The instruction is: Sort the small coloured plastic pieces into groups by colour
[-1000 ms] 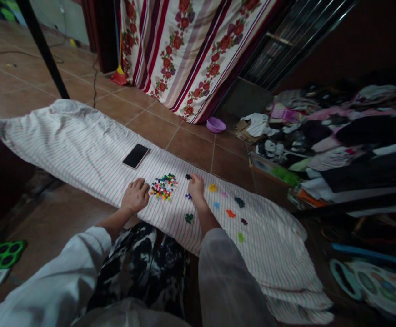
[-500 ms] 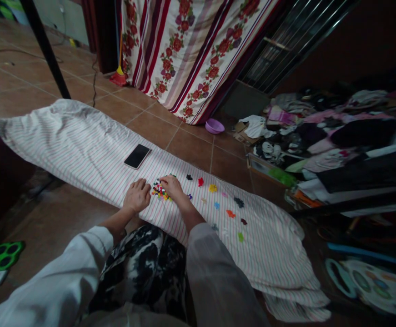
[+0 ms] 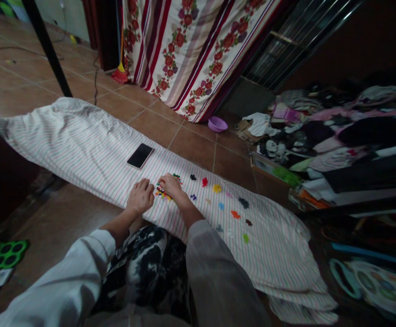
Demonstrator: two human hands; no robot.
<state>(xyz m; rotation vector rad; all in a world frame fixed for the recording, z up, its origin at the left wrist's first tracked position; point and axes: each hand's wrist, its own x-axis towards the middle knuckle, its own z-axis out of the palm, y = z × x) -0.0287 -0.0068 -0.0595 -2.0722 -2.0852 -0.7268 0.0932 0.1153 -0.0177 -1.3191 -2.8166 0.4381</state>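
A mixed heap of small coloured pieces (image 3: 164,195) lies on the striped cloth (image 3: 92,141). Over the heap is my right hand (image 3: 170,185), its fingers pinched together at the pieces; whatever is between them is too small to name. My left hand (image 3: 141,196) rests on the cloth just left of the heap, palm down, fingers apart. Right of the heap lie small single-colour groups, among them black (image 3: 192,177), red (image 3: 204,181), yellow (image 3: 217,188), purple (image 3: 193,197), light blue (image 3: 221,206), orange (image 3: 235,214) and lime green (image 3: 246,238).
A phone (image 3: 141,156) lies on the cloth behind my left hand. Beyond the cloth's far edge are a purple bowl (image 3: 217,124) and a floral curtain (image 3: 191,50). Piled clothes (image 3: 337,131) are at the right, a green holed tray (image 3: 3,255) at lower left.
The whole view has shifted slightly. My right hand has moved a little over the heap, and more green pieces show behind it. My left hand stays beside the heap.
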